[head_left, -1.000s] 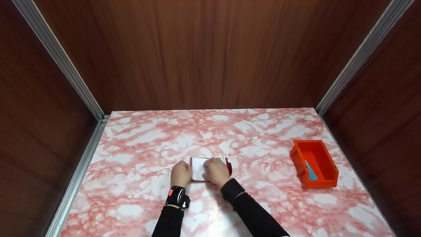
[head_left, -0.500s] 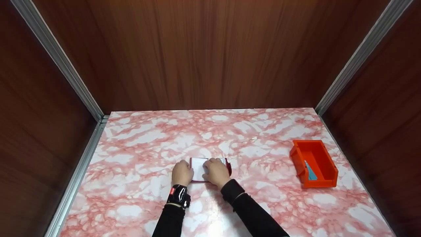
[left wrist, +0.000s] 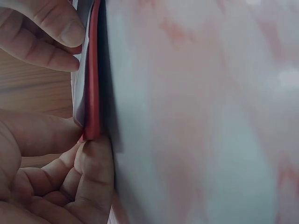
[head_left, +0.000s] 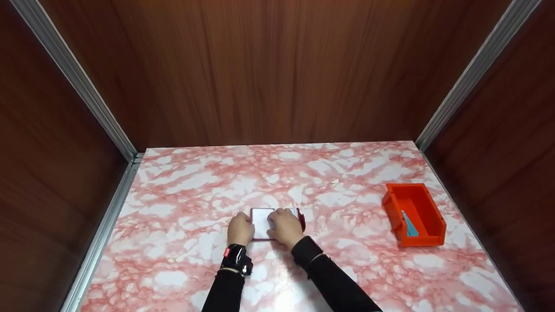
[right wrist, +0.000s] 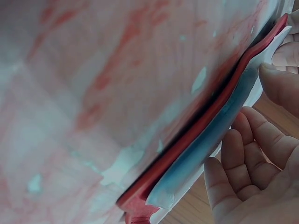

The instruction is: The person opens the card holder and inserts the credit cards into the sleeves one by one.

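Observation:
A small notebook with a red cover [left wrist: 94, 93] lies spread on the table, its white page [head_left: 261, 222] facing up. At its left edge, my left hand [head_left: 240, 229] pinches the cover's near corner between thumb and forefinger. My right hand [head_left: 285, 227] rests over the right part of the notebook, its fingertips bent slightly down onto the white page. A blue strip [right wrist: 208, 137] shows between the red cover and the white page in the right wrist view. A dark red flap [head_left: 302, 220] sticks out past the right hand, which hides much of that side.
An orange bin [head_left: 422, 241] stands on the right of the table, with a light blue pointed piece [head_left: 409, 226] inside it. Brown wood-grain panels [head_left: 256, 73] wall the pink marbled table [head_left: 173, 242] at the back and both sides.
My left hand has shifted very slightly to the right along the notebook's left edge. The right hand and the notebook stay nearly still.

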A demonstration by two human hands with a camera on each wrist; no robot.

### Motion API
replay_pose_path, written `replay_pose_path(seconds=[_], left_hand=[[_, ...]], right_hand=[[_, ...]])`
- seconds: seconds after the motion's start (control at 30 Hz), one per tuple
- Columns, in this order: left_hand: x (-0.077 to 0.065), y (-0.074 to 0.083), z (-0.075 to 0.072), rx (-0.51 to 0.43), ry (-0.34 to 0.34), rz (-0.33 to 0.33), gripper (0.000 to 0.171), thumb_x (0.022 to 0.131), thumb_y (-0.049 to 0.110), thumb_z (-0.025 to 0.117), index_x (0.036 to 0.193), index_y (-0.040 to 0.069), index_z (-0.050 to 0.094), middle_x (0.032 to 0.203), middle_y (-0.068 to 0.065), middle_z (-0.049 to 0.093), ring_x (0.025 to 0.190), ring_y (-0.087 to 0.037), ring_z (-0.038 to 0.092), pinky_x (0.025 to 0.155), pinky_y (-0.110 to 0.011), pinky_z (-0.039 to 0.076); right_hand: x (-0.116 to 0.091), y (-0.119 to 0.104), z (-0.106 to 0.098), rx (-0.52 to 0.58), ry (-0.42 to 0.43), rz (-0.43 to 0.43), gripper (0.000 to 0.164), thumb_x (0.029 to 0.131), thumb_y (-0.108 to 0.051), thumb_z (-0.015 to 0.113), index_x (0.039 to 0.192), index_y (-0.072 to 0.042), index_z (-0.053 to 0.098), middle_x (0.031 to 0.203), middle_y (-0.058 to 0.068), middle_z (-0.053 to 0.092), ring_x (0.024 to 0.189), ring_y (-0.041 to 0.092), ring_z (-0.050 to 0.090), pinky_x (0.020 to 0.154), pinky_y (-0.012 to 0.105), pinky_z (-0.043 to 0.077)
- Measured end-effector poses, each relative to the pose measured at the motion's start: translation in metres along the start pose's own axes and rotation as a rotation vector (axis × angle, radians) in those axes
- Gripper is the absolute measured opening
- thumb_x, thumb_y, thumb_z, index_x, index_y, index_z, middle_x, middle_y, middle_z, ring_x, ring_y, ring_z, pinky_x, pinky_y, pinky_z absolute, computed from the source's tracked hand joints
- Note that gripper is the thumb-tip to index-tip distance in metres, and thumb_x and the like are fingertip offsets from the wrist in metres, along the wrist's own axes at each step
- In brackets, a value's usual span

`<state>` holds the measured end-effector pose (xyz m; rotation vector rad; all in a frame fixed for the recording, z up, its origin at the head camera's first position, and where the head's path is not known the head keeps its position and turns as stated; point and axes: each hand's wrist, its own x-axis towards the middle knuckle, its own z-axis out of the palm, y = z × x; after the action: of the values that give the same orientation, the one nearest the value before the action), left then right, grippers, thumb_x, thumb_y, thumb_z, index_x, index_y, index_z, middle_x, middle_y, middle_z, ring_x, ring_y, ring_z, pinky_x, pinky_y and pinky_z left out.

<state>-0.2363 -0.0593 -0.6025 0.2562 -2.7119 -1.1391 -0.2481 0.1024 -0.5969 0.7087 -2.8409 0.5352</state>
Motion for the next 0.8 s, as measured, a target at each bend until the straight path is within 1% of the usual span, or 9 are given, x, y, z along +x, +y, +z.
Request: replay_pose_path(seconds=[0.17, 0.27, 0.37, 0.47, 0.53, 0.57, 0.63, 0.77, 0.8], left_hand=[[-0.001, 0.000, 0.001, 0.005, 0.009, 0.018, 0.007, 0.075, -0.003, 0.066, 0.083, -0.002, 0.065, 0.078, -0.017, 0.067, 0.078, -0.039, 0.065, 0.074, -0.049, 0.051], [-0.001, 0.000, 0.001, 0.011, 0.012, 0.018, 0.007, 0.075, -0.003, 0.066, 0.082, -0.002, 0.065, 0.077, -0.016, 0.067, 0.078, -0.039, 0.065, 0.074, -0.049, 0.051], [-0.001, 0.000, 0.001, 0.019, 0.013, 0.013, 0.006, 0.075, -0.003, 0.066, 0.080, -0.001, 0.064, 0.076, -0.016, 0.066, 0.077, -0.038, 0.065, 0.073, -0.049, 0.051], [-0.001, 0.000, 0.002, 0.024, 0.013, 0.009, 0.006, 0.075, -0.003, 0.066, 0.080, -0.001, 0.064, 0.076, -0.016, 0.066, 0.077, -0.039, 0.065, 0.073, -0.049, 0.050], [-0.001, 0.000, 0.001, 0.022, 0.010, 0.005, 0.006, 0.075, -0.003, 0.066, 0.081, -0.001, 0.064, 0.077, -0.016, 0.066, 0.078, -0.039, 0.065, 0.074, -0.049, 0.050], [-0.001, 0.000, 0.001, 0.021, 0.009, 0.005, 0.006, 0.075, -0.003, 0.065, 0.081, -0.001, 0.064, 0.077, -0.017, 0.067, 0.078, -0.039, 0.065, 0.074, -0.049, 0.051], [-0.001, 0.000, 0.001, 0.016, 0.004, -0.002, 0.007, 0.076, -0.003, 0.066, 0.083, -0.002, 0.065, 0.079, -0.017, 0.067, 0.079, -0.039, 0.065, 0.076, -0.049, 0.051], [-0.001, -0.001, 0.001, 0.015, -0.009, -0.007, 0.008, 0.077, -0.002, 0.066, 0.084, -0.003, 0.066, 0.080, -0.018, 0.068, 0.081, -0.040, 0.065, 0.077, -0.050, 0.051], [-0.001, -0.001, 0.001, 0.013, -0.011, -0.008, 0.008, 0.077, -0.002, 0.066, 0.085, -0.003, 0.066, 0.080, -0.018, 0.068, 0.081, -0.040, 0.066, 0.077, -0.050, 0.051]], right_hand=[[-0.002, -0.001, -0.001, 0.017, -0.014, 0.010, 0.027, 0.069, -0.023, 0.083, 0.084, -0.011, 0.064, 0.086, 0.003, 0.056, 0.084, 0.027, 0.055, 0.070, 0.038, 0.050], [-0.004, -0.003, -0.005, 0.017, -0.018, 0.001, 0.027, 0.071, -0.025, 0.083, 0.083, -0.010, 0.064, 0.086, 0.004, 0.058, 0.084, 0.028, 0.056, 0.070, 0.039, 0.050], [-0.007, -0.003, -0.010, -0.005, 0.007, -0.026, 0.029, 0.073, -0.026, 0.083, 0.089, -0.008, 0.067, 0.089, 0.006, 0.061, 0.086, 0.029, 0.058, 0.073, 0.039, 0.051], [-0.010, -0.001, -0.017, -0.026, 0.055, -0.062, 0.033, 0.075, -0.025, 0.083, 0.099, -0.007, 0.070, 0.094, 0.007, 0.064, 0.088, 0.029, 0.060, 0.078, 0.039, 0.052], [-0.012, 0.002, -0.023, -0.014, 0.080, -0.076, 0.034, 0.076, -0.024, 0.083, 0.103, -0.006, 0.070, 0.098, 0.009, 0.066, 0.090, 0.030, 0.062, 0.080, 0.040, 0.052], [-0.012, 0.003, -0.027, -0.006, 0.089, -0.080, 0.035, 0.077, -0.023, 0.082, 0.104, -0.005, 0.070, 0.099, 0.009, 0.066, 0.092, 0.030, 0.062, 0.084, 0.040, 0.052], [-0.013, 0.007, -0.034, 0.011, 0.104, -0.076, 0.034, 0.079, -0.022, 0.082, 0.106, -0.005, 0.070, 0.101, 0.010, 0.067, 0.094, 0.031, 0.063, 0.085, 0.042, 0.052], [-0.015, 0.018, -0.051, 0.052, 0.136, -0.037, 0.033, 0.081, -0.019, 0.080, 0.108, -0.004, 0.070, 0.104, 0.012, 0.067, 0.097, 0.032, 0.063, 0.086, 0.045, 0.051], [-0.016, 0.022, -0.055, 0.060, 0.148, -0.027, 0.033, 0.081, -0.019, 0.081, 0.108, -0.003, 0.070, 0.103, 0.012, 0.067, 0.096, 0.033, 0.063, 0.083, 0.045, 0.052]])
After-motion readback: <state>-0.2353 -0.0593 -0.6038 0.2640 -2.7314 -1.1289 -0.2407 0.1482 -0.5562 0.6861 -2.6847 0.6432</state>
